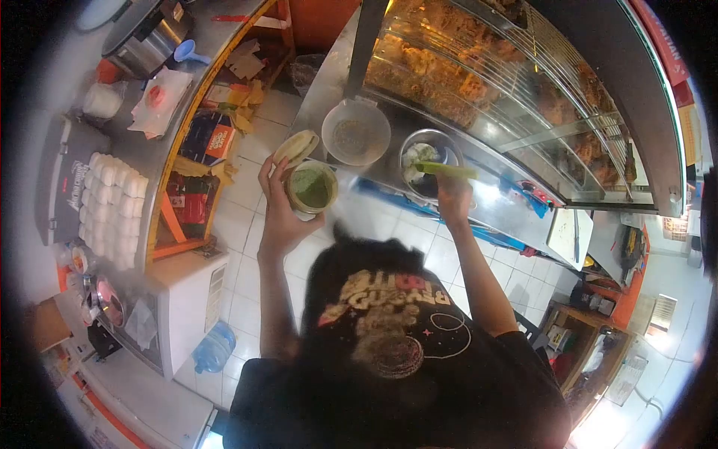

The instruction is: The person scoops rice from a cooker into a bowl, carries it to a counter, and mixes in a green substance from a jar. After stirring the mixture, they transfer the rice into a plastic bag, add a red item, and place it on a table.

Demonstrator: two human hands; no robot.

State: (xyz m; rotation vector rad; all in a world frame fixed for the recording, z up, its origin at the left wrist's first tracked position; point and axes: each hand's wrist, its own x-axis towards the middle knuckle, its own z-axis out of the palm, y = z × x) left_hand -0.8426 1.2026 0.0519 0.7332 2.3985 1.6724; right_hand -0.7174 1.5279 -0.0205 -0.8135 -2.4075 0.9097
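The left hand (278,217) holds a round, pale-rimmed jar of green powder (333,188), its thumb and fingers clamped about the jar's sides, while a cream-coloured round lid (297,148) stands tilted at the jar's far edge, beside the upper fingers. The jar is held up in front of the body, mouth turned towards the camera. The right hand (454,198) has its fingers closed on a long, flat, bright green bar-shaped utensil (446,170), which lies across the near part of a round stainless-steel bowl (434,137); some of those fingers are hidden from view. A soft white mass (417,157) sits inside the steel bowl. Just left of that bowl, on the grey metal bench (321,112), is a wide, translucent whitish plastic bowl (329,123) with small specks at its bottom. Beyond and to the right rises a metal-framed glass display case (609,207) with golden-brown fried pieces (449,75) on its racks. Further right, a dark knife (577,236) rests on a white rectangular board (562,228).
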